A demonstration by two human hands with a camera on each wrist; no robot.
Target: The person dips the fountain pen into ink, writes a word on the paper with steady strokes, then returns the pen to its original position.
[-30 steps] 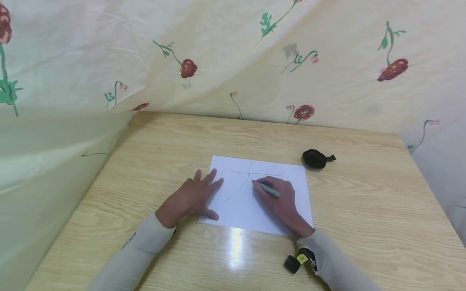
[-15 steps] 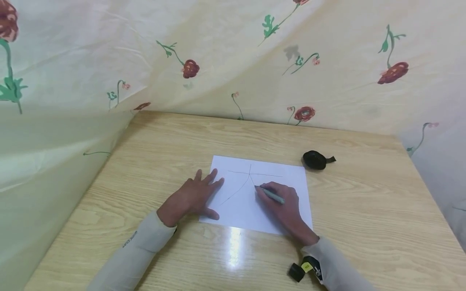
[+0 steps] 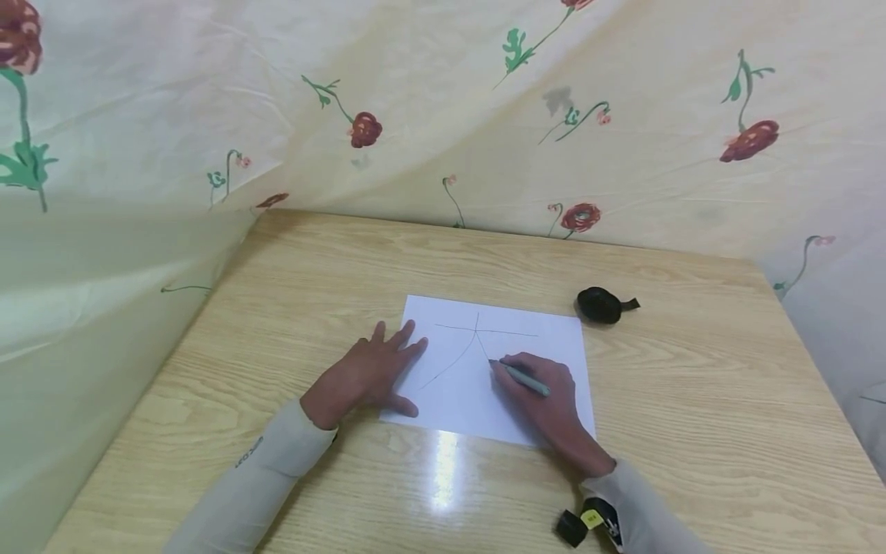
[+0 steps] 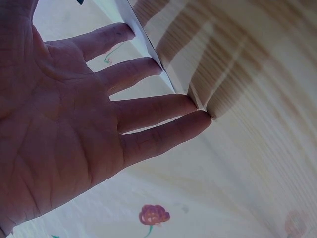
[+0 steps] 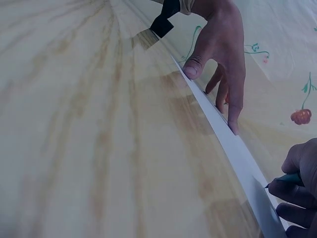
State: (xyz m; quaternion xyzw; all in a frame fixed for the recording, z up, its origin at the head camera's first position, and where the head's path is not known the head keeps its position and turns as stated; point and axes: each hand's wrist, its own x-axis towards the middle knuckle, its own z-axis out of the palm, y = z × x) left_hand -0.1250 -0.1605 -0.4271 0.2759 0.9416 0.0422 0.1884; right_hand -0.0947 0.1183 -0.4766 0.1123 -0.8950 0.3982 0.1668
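A white sheet of paper (image 3: pixel 450 415) lies on the wooden table, with thin dark pen strokes (image 3: pixel 453 359) on it. They form a level line, a short upright crossing it, a curve down to the left and a slant down to the right. My right hand (image 3: pixel 543 392) pinches a dark green pen (image 3: pixel 529 381), its tip at the lower end of the slant. My left hand (image 3: pixel 370 373) lies spread over the sheet's left edge, thumb and fingertips on the paper. In the right wrist view, the pen (image 5: pixel 291 178) shows between curled fingers.
A round black object (image 3: pixel 599 305) with a short tab lies by the sheet's far right corner. Black wrist gear (image 3: pixel 571 529) hangs at my right sleeve. A flowered cloth (image 3: pixel 429 100) hangs behind the wooden table (image 3: pixel 692 369) and along its left side.
My right hand has moved slightly down and right with the pen, and the slanting stroke has grown longer behind the tip. My left hand keeps its place on the paper.
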